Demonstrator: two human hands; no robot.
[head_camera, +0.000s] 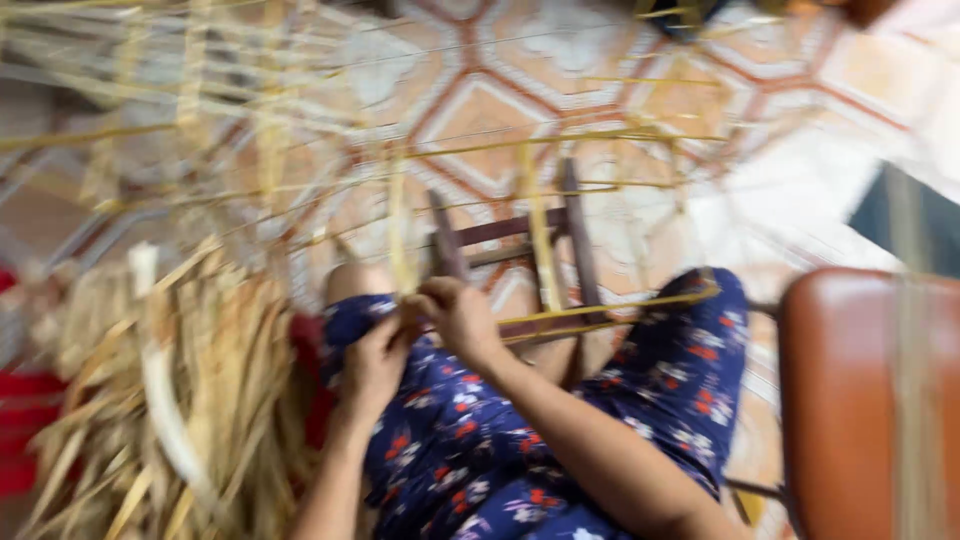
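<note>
Patterned floor tiles (500, 90) in orange, cream and red lines fill the background, all pretty smeared since the camera is mid-motion. Across the top and middle runs a loose lattice of thin yellow strips (560, 140), crossing each other like the start of a woven frame, and a dark wooden stool frame (575, 230) sits under them near the person's knees. The person is seated in dark blue floral-print trousers (680, 370). Both hands are together over the lap: the left hand (375, 365) is curled with the fingers closed, the right hand (462, 318) just above and touching it, and both look pinched on one upright strip (400, 230) right where it meets the lap, though the blur makes the exact grip hard to call. My guess is these strips are light, springy and a bit brittle, so they'd want holding low near the crossing point, not out at the floppy tips. Forearms come in from the bottom edge, the right one angled steeply across the thigh, wrist bent slightly down. A big heap of dry straw-coloured leaves (200, 400) sits to the left, something red (25, 420) behind it, and a brown leather seat (860, 400) to the right.
</note>
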